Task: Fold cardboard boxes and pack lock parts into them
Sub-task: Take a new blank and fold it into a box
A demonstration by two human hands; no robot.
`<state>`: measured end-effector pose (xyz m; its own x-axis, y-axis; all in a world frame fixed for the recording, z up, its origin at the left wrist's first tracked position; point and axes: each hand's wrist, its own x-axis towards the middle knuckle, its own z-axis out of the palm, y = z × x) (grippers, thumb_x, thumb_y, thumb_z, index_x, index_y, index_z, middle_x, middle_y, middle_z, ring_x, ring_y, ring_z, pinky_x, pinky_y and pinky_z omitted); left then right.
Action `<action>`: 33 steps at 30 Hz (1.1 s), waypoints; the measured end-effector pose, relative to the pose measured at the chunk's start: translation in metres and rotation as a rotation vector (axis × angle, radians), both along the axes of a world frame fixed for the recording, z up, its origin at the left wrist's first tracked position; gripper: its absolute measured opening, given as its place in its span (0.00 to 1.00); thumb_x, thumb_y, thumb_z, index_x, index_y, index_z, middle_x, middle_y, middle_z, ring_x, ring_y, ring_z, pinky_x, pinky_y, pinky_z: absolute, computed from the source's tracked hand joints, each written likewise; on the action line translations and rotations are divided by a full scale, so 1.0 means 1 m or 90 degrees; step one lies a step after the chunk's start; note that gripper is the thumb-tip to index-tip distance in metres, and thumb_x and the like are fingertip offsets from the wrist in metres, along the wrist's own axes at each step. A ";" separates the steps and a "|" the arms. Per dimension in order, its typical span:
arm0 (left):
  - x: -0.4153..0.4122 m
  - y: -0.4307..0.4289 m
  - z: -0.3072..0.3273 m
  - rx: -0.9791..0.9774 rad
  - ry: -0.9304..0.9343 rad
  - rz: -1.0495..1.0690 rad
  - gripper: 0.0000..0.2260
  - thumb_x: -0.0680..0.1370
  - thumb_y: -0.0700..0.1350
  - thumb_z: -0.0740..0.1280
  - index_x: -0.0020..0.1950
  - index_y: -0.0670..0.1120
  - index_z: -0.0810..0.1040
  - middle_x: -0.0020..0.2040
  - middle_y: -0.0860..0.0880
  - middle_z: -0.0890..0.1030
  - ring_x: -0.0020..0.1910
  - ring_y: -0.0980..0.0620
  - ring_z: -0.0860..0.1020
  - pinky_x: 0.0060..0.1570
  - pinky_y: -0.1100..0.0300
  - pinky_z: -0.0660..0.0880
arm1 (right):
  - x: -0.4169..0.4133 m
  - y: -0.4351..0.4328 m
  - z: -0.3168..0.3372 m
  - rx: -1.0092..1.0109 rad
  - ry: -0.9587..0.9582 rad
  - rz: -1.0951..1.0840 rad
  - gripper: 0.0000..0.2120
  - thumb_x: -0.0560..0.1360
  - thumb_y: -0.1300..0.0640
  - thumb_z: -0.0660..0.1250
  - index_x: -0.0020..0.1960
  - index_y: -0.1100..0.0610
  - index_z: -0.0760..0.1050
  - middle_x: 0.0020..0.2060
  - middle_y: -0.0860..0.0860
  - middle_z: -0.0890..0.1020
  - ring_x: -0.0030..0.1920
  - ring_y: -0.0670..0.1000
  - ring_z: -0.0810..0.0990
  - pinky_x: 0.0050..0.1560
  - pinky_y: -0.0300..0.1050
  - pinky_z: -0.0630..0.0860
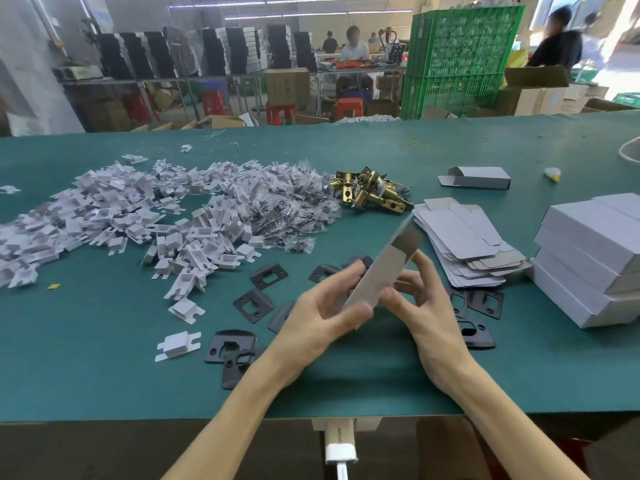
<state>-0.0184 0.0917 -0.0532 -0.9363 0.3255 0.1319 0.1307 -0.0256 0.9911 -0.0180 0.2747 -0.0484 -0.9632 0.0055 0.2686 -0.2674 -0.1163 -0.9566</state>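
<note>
Green matting covers the long workbench (104, 358) of a busy packing shop; crates and stacked cartons stand behind. Both hands hold one flat carton blank (381, 268) tilted up above the mat; the left hand (322, 317) pinches its near end between thumb and fingers, and the right hand (426, 306) curls round its right edge, thumb low and fingertips higher. The blank looks barely opened, so the fold is probably only starting.

The main risk is a crooked crease; squeezing off the score lines could buckle a panel, and the box would then not square up like the finished boxes (588, 258) stacked at the right. A loose pinch could let it drop onto the black strike plates (263, 275) directly beneath. The heap of flat blanks (464, 244) sits just beside the right hand, and a wide sweep could fan it out. Brass latch bolts (374, 192) and screw bags (294, 209) lie farther off, near the pile of white inserts (121, 216).
</note>
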 end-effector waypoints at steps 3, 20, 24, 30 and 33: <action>0.002 0.004 -0.001 -0.013 0.030 -0.003 0.21 0.76 0.35 0.76 0.68 0.45 0.79 0.60 0.53 0.86 0.59 0.56 0.83 0.56 0.64 0.78 | 0.002 -0.002 0.001 0.033 0.017 0.032 0.25 0.70 0.52 0.75 0.67 0.49 0.77 0.49 0.57 0.83 0.49 0.46 0.80 0.51 0.34 0.76; -0.006 0.001 -0.008 0.154 -0.037 0.260 0.19 0.78 0.56 0.70 0.65 0.47 0.78 0.55 0.49 0.87 0.55 0.48 0.85 0.49 0.55 0.83 | 0.002 -0.002 -0.002 0.075 -0.054 0.040 0.16 0.73 0.51 0.74 0.61 0.50 0.80 0.47 0.54 0.82 0.44 0.49 0.79 0.45 0.42 0.80; -0.009 0.000 -0.006 0.240 -0.054 0.340 0.19 0.81 0.59 0.64 0.62 0.45 0.78 0.44 0.46 0.83 0.39 0.48 0.81 0.23 0.56 0.73 | 0.000 -0.005 -0.001 0.090 -0.068 0.022 0.10 0.78 0.57 0.71 0.59 0.51 0.81 0.49 0.57 0.82 0.45 0.53 0.80 0.49 0.44 0.81; -0.017 -0.003 -0.008 0.335 -0.066 0.429 0.17 0.86 0.56 0.60 0.65 0.45 0.75 0.44 0.46 0.83 0.40 0.44 0.80 0.26 0.58 0.72 | -0.039 -0.022 0.013 0.277 0.019 -0.031 0.08 0.80 0.59 0.69 0.58 0.51 0.80 0.50 0.48 0.83 0.49 0.42 0.80 0.50 0.36 0.77; -0.018 -0.002 -0.009 0.331 -0.067 0.445 0.14 0.86 0.56 0.60 0.64 0.49 0.75 0.44 0.48 0.84 0.40 0.46 0.81 0.27 0.57 0.73 | -0.074 -0.042 0.017 0.445 0.086 -0.030 0.11 0.80 0.60 0.68 0.62 0.54 0.79 0.55 0.49 0.81 0.54 0.44 0.79 0.57 0.37 0.75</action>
